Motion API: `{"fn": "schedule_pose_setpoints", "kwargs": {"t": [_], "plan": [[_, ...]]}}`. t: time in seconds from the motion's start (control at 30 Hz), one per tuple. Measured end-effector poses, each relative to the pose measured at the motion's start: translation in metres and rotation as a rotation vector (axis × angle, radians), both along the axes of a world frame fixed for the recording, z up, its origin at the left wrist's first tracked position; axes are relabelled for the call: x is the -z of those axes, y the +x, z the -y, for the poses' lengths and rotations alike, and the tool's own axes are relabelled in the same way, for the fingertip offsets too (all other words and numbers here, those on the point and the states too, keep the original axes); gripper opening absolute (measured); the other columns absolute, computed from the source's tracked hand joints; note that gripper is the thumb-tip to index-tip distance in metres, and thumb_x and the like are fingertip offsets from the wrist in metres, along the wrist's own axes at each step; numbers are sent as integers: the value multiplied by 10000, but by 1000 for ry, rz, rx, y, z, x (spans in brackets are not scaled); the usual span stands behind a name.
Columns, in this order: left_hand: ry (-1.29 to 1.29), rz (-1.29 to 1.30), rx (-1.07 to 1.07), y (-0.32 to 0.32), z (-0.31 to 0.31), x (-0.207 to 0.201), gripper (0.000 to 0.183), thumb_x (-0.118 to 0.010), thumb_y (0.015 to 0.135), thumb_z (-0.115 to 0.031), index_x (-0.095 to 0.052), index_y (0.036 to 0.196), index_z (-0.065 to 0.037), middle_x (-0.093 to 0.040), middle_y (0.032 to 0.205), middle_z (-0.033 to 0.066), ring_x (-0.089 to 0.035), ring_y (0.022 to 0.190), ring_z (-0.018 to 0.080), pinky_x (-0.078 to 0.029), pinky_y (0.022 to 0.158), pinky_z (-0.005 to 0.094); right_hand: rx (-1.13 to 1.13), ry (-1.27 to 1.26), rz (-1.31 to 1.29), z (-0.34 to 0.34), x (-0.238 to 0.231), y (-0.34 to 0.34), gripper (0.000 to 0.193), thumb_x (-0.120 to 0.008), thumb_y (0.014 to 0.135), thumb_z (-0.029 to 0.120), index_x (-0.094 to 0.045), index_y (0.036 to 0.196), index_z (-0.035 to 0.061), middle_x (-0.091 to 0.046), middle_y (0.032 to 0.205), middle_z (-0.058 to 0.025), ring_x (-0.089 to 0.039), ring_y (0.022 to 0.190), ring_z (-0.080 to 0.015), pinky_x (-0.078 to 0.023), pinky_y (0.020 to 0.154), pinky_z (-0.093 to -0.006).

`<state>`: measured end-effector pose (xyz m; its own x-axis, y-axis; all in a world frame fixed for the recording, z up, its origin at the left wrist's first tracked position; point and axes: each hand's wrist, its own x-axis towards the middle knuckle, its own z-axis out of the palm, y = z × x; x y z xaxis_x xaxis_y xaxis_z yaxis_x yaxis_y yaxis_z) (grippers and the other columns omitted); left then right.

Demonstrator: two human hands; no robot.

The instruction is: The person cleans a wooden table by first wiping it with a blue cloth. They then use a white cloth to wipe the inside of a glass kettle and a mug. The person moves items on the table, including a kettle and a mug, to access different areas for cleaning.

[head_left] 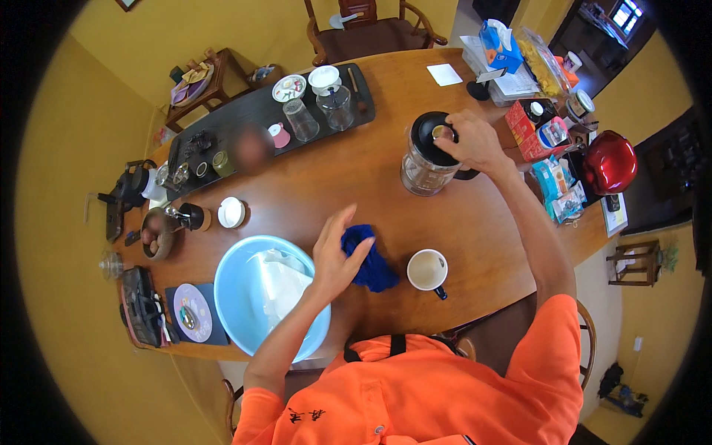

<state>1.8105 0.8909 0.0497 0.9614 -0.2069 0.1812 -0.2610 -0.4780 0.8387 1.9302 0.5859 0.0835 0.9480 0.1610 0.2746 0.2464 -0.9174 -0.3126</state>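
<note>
Blue crumpled cloth [368, 258] under left hand [335, 256]; right hand [475, 141] on glass jar [429, 157]

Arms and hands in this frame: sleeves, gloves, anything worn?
Both hands bare: left hand, right hand. No gloves, watch or rings visible. Forearms uncovered up to short orange sleeves of an orange shirt with small dark markings on the left shoulder. No cables or straps on the arms.

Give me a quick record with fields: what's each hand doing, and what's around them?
Left hand: open, resting on blue cloth
Right hand: gripping the black lid of glass jug
Between hands: white mug, looks empty
By left arm: blue bowl with something white inside
Far side: dark tray with glasses and small dishes
Surface: wooden table
</note>
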Motion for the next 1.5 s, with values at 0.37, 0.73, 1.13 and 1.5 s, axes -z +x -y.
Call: {"fn": "schedule_pose_setpoints", "kwargs": {"t": [0.37, 0.73, 1.13, 1.5], "plan": [[-274, 119, 215, 140, 139, 56, 1389, -927, 448, -223, 16, 1450, -32, -316, 1415, 198, -322, 1327, 298, -275, 1094, 391, -47, -17, -59, -11, 15, 32, 200, -629, 650, 136, -595, 791, -2, -558, 800, -222, -591, 728, -395, -492, 655, -446], [-454, -36, 270, 151, 148, 72, 1295, -917, 458, -299, -96, 1418, -9, -409, 1340, 161, -448, 1233, 292, -365, 1036, 371, -37, -3, -102, -8, 15, 34, 279, -614, 624, 149, -595, 812, -57, -582, 814, -279, -610, 701, -425, -513, 636, -473], [-360, 31, 290, 154, 148, 70, 1188, -936, 433, -299, -238, 1357, -34, -463, 1276, 145, -479, 1185, 256, -385, 1012, 361, -22, 32, -145, -2, 13, 29, 302, -615, 608, 151, -605, 817, -66, -583, 797, -269, -605, 693, -415, -507, 635, -467], [-537, -51, 393, 155, 146, 76, 1093, -864, 579, -298, -209, 1405, -10, -402, 1355, 140, -394, 1267, 244, -302, 1067, 353, -44, 16, -135, 2, 13, 27, 289, -624, 618, 155, -597, 806, -62, -578, 803, -259, -605, 693, -421, -508, 629, -473]]}}
